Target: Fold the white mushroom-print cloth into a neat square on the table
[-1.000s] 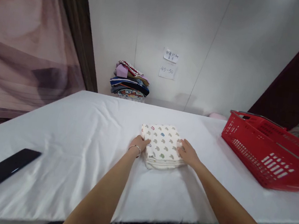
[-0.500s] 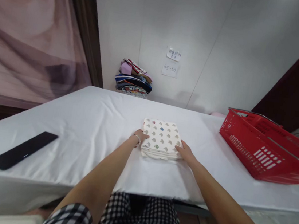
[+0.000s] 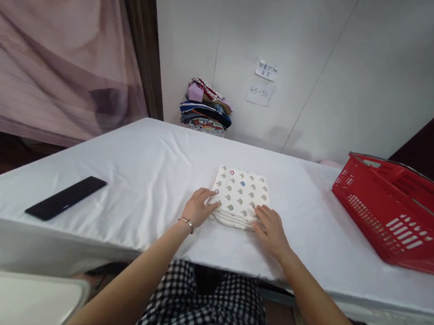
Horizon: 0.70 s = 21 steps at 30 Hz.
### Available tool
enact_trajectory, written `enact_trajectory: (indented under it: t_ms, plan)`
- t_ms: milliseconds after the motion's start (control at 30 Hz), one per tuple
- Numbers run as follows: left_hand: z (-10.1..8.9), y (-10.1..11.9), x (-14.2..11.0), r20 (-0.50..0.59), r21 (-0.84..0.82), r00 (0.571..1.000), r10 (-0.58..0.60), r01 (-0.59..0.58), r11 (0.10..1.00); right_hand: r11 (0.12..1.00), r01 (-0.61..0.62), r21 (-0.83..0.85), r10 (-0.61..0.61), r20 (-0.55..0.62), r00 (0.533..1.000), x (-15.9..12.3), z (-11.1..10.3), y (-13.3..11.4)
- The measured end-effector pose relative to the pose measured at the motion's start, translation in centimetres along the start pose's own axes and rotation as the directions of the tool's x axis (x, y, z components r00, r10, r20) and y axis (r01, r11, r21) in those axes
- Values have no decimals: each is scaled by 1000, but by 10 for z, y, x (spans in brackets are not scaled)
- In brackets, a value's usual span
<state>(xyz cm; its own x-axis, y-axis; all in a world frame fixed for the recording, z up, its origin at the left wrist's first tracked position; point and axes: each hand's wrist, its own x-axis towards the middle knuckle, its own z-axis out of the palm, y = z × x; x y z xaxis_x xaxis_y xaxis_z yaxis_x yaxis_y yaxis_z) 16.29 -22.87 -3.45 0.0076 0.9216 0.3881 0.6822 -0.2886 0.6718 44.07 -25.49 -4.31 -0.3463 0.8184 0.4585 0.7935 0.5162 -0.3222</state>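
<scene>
A folded cream cloth (image 3: 241, 192) with grey mushroom prints and a few coloured ones lies in a neat, layered square on the white-covered table (image 3: 152, 164). My left hand (image 3: 199, 207), with a bracelet at the wrist, touches its left side and near left corner, thumb and fingers apart. At the near right corner, my right hand (image 3: 273, 231) rests its outstretched fingers on the top layer, thumb low by the front folds. Neither hand lifts the cloth.
A red plastic basket (image 3: 386, 216) with a metal handle stands at the right. A black flat object (image 3: 68, 197) lies at the left. Behind the table, folded fabrics (image 3: 207, 108) are stacked against the wall under paper notes (image 3: 260, 92). A white stool (image 3: 15, 296) is lower left.
My fingers have loosened from the cloth's sides and spread, the right ones now over its top near edge. The view has shifted, so the basket and black object appear farther right.
</scene>
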Motion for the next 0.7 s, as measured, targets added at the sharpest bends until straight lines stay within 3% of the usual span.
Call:
enact_trajectory:
  t_ms: [200, 433, 700]
  plan:
    - [10, -17, -16, 17, -88, 1000, 0, 1, 996, 992, 7, 128, 4, -87, 996, -9, 10, 13]
    - [12, -6, -16, -47, -53, 999, 23, -26, 998, 967, -51, 248, 110, -231, 967, -12, 12, 17]
    - [8, -5, -19, -20, 88, 1000, 23, -21, 996, 989, -48, 142, 71, -158, 985, -14, 14, 20]
